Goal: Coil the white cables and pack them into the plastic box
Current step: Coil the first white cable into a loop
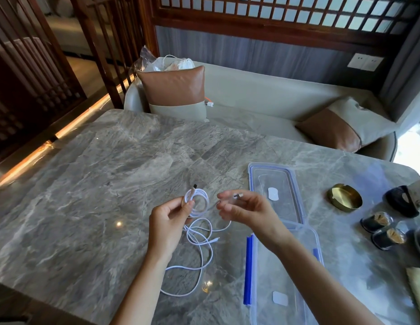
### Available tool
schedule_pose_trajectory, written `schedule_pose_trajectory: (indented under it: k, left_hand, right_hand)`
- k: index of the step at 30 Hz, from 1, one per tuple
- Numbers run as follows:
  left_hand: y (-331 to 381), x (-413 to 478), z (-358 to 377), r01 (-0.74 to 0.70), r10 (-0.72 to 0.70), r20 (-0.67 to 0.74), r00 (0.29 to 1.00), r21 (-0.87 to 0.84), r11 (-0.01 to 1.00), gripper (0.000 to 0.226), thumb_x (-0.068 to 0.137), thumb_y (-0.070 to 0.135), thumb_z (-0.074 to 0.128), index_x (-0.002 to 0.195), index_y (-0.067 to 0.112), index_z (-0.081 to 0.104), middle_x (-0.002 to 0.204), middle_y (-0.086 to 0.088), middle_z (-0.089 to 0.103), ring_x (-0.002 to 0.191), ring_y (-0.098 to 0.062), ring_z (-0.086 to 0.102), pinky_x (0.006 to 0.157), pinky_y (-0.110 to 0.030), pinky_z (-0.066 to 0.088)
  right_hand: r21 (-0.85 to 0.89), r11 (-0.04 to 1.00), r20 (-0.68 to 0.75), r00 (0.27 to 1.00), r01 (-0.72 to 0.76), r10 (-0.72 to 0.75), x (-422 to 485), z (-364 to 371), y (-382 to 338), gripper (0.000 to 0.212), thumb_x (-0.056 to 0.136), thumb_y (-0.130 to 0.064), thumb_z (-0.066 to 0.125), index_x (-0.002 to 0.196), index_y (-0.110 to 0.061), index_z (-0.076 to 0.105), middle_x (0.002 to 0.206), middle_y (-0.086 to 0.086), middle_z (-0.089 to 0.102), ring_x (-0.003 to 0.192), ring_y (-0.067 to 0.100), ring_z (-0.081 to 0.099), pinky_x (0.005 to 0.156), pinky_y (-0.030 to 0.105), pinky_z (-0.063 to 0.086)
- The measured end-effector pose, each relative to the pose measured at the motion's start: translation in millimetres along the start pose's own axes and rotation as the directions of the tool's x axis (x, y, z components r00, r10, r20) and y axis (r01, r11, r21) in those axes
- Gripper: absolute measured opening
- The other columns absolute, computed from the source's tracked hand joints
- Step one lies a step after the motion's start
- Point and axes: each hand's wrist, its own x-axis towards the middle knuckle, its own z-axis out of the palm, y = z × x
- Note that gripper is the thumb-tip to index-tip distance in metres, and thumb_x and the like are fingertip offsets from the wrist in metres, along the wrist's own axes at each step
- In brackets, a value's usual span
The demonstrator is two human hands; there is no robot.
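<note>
Two hands hold a partly coiled white cable above a marble surface, with the plastic box open at the right.

The left hand [171,216] pinches a small coil of the white cable [197,202] between its thumb and curled fingers [179,202], and a dark-tipped plug sticks up from the coil. Just below the hands, more white cord lies in loose loops [195,241] on the surface [87,184]. A strand runs from the coil to the right hand [244,208], whose bent fingers [225,195] close on a metal-tipped plug [238,196]; motion blur hides the exact grip. Right of that hand the clear lid [274,179], edged in blue, lies flat. Nearer the camera the plastic box [249,266] stands open, partly under the right forearm. A brass ashtray [344,198] sits further right.
</note>
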Motion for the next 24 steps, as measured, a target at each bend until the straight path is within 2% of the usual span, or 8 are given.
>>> schedule_pose_trajectory:
  k: [2,4,8,12,13,16,20,24]
  left_hand:
    - [-0.1,-1.6,4.5,-0.025,0.025,-0.001,1.0,-0.003,1.0,0.022,0.077,0.036,0.065,0.075,0.016,0.073,0.072,-0.009,0.067,0.068,-0.012,0.06,0.06,-0.023,0.054]
    - [0.6,-2.9,8.7,-0.044,0.044,0.001,0.999,-0.006,0.999,0.026,0.076,0.039,0.065,0.077,0.014,0.072,0.073,-0.013,0.068,0.069,-0.013,0.061,0.06,-0.02,0.053]
    - [0.3,-10.1,15.2,-0.095,0.096,-0.041,0.995,0.013,0.995,0.029,0.081,0.035,0.066,0.078,0.006,0.068,0.067,-0.008,0.063,0.064,-0.011,0.056,0.064,-0.032,0.051]
    - [-8.6,-24.0,21.5,-0.145,0.151,-0.114,0.982,0.059,0.988,0.019,0.083,0.032,0.063,0.081,0.014,0.069,0.07,-0.002,0.064,0.068,-0.011,0.051,0.064,-0.041,0.048]
    - [-9.6,-27.7,23.0,-0.161,0.167,-0.131,0.977,0.06,0.985,0.008,0.083,0.027,0.065,0.083,0.023,0.072,0.073,0.005,0.068,0.069,-0.008,0.054,0.066,-0.035,0.049]
    - [-9.8,-35.3,25.8,-0.22,0.229,-0.146,0.962,0.076,0.973,0.026,0.083,0.011,0.066,0.091,0.035,0.071,0.083,0.015,0.075,0.074,-0.001,0.065,0.069,-0.015,0.05]
    - [-8.7,-36.2,23.4,-0.309,0.316,-0.034,0.948,0.133,0.942,0.023,0.081,0.015,0.067,0.091,0.035,0.071,0.082,0.007,0.073,0.076,-0.008,0.066,0.068,-0.013,0.05]
    - [-8.8,-34.3,20.1,-0.267,0.256,0.128,0.958,0.077,0.961,0.018,0.082,0.022,0.065,0.096,0.031,0.072,0.086,0.005,0.074,0.077,-0.005,0.066,0.07,-0.014,0.05]
  right_hand:
    - [-0.023,0.998,-0.011,0.998,0.066,-0.067,-0.7,3.8,-2.6,0.009,0.079,-0.015,0.064,0.08,-0.014,0.073,0.082,0.001,0.073,0.074,0.012,0.065,0.068,0.019,0.052]
    - [-0.269,0.95,0.001,0.987,0.156,-0.162,-1.3,6.7,-0.3,0.013,0.08,-0.024,0.063,0.072,-0.023,0.073,0.078,0.001,0.068,0.073,0.012,0.06,0.067,0.017,0.047]
    - [-0.692,0.709,0.043,0.989,0.132,-0.142,0.7,7.9,7.7,0.017,0.08,-0.035,0.07,0.071,-0.021,0.073,0.075,-0.005,0.061,0.071,0.008,0.06,0.068,0.024,0.048]
    - [-0.728,0.686,-0.048,0.998,-0.008,-0.039,1.8,10.1,11.6,0.024,0.081,-0.038,0.068,0.064,-0.021,0.071,0.071,0.005,0.069,0.064,0.013,0.062,0.068,0.033,0.05]
    - [-0.725,0.688,-0.057,0.998,-0.034,-0.01,1.9,10.6,13.1,0.025,0.081,-0.039,0.068,0.062,-0.022,0.07,0.068,0.005,0.069,0.06,0.012,0.059,0.065,0.031,0.049]
    - [-0.704,0.704,-0.089,0.995,-0.089,0.038,0.5,14.0,16.7,0.03,0.079,-0.041,0.069,0.055,-0.023,0.065,0.048,-0.005,0.058,0.046,0.003,0.045,0.053,0.021,0.039]
    - [-0.629,0.765,-0.131,0.989,-0.141,0.075,1.1,13.9,16.7,0.04,0.078,-0.038,0.07,0.045,-0.02,0.058,0.048,0.001,0.051,0.049,0.008,0.043,0.054,0.026,0.038]
    - [-0.577,0.805,-0.242,0.97,-0.14,-0.006,1.2,11.9,22.1,0.027,0.073,-0.028,0.07,0.064,-0.011,0.052,0.054,0.0,0.054,0.05,0.007,0.048,0.054,0.032,0.044]
